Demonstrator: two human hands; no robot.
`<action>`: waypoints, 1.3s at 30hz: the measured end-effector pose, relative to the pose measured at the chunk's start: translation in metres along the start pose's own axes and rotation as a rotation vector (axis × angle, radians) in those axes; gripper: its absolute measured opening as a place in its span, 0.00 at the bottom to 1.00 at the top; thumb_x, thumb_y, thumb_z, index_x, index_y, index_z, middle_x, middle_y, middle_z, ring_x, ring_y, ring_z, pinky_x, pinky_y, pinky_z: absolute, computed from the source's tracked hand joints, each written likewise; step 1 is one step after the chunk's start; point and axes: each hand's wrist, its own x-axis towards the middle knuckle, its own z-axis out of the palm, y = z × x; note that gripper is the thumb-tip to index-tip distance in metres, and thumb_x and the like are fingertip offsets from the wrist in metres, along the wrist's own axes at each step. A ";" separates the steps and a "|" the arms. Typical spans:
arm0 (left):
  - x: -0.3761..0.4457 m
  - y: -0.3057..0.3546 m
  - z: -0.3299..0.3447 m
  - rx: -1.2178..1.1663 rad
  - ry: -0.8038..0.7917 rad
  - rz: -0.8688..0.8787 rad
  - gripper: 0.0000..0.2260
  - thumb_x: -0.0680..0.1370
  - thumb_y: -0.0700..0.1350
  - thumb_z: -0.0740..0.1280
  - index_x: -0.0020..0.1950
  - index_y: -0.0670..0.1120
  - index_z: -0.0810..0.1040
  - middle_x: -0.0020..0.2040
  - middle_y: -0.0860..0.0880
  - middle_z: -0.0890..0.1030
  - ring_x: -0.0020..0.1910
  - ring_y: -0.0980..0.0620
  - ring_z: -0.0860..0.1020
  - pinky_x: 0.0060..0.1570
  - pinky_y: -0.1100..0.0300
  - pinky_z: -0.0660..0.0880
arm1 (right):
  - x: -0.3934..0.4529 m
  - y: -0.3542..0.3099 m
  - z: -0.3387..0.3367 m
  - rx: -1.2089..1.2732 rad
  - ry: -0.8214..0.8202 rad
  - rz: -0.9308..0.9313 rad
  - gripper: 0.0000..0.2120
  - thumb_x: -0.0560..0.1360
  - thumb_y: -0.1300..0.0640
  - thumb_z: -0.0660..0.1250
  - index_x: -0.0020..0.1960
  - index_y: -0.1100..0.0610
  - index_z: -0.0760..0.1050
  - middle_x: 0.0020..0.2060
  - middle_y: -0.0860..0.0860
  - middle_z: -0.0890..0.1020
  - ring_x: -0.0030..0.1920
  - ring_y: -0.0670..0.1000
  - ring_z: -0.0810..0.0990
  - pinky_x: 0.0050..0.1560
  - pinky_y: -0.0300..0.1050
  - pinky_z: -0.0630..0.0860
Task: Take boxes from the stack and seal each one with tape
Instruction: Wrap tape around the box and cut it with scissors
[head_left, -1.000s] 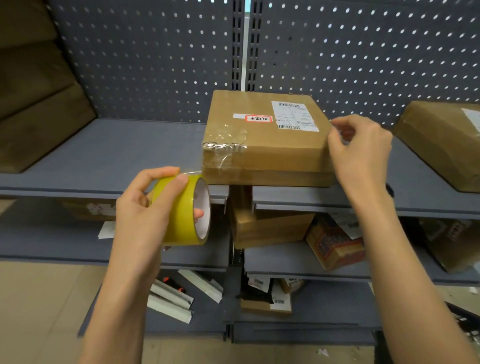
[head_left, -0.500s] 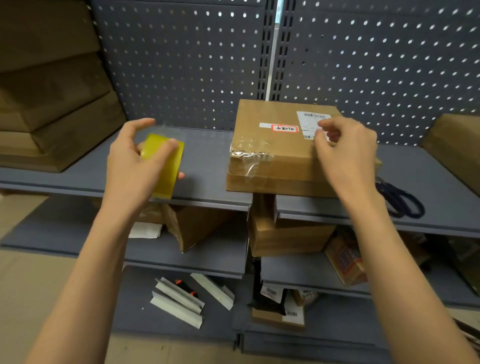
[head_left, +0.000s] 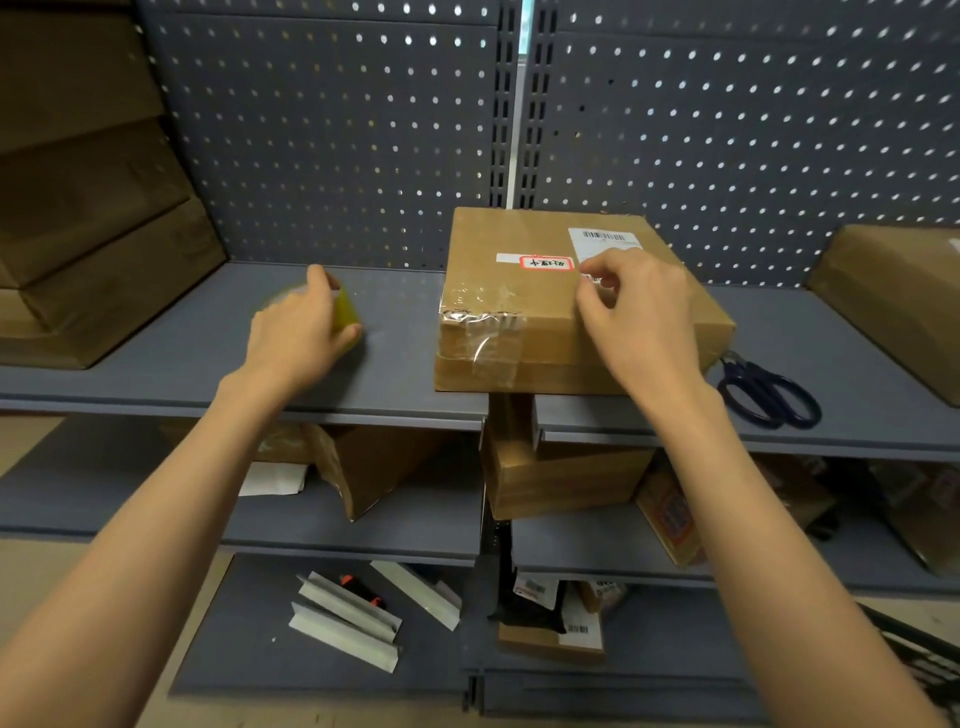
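A flat cardboard box (head_left: 509, 291) with a white label and clear tape over its near-left corner lies on the grey shelf (head_left: 395, 374). My right hand (head_left: 639, 317) hovers over the box's top right part, fingertips curled and pinched together near the label; what it pinches is too fine to see. My left hand (head_left: 298, 332) grips the yellow tape roll (head_left: 344, 309) down at the shelf surface, left of the box. The roll is mostly hidden behind my fingers.
Dark-handled scissors (head_left: 769, 392) lie on the shelf right of the box. Another cardboard box (head_left: 893, 301) sits far right, and a stack of boxes (head_left: 88, 218) stands far left. Lower shelves hold more boxes (head_left: 561, 478) and white strips (head_left: 343, 618). A pegboard wall stands behind.
My left hand carried the tape roll from in front of the shelf edge up and onto the shelf left of the box. My right hand shifted from the box's right edge onto its top.
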 end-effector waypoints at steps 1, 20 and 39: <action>0.001 -0.002 0.003 0.013 0.000 0.008 0.21 0.78 0.49 0.67 0.63 0.39 0.65 0.55 0.36 0.78 0.51 0.34 0.77 0.48 0.45 0.74 | -0.001 0.000 0.001 -0.002 -0.004 0.000 0.12 0.78 0.57 0.62 0.57 0.58 0.80 0.51 0.53 0.82 0.52 0.53 0.78 0.54 0.45 0.71; -0.017 0.071 -0.004 -0.367 -0.079 0.458 0.23 0.82 0.51 0.50 0.74 0.44 0.66 0.73 0.47 0.69 0.73 0.50 0.64 0.73 0.58 0.58 | -0.024 -0.031 0.035 -0.022 -0.270 -0.334 0.24 0.82 0.50 0.47 0.71 0.60 0.69 0.69 0.55 0.73 0.71 0.51 0.67 0.70 0.43 0.57; -0.006 0.061 0.011 -0.420 -0.105 0.571 0.26 0.81 0.56 0.51 0.75 0.46 0.62 0.75 0.50 0.63 0.75 0.55 0.58 0.73 0.63 0.53 | -0.015 0.001 0.061 -0.157 0.175 -0.606 0.20 0.79 0.47 0.60 0.60 0.60 0.79 0.56 0.53 0.82 0.58 0.52 0.80 0.59 0.44 0.70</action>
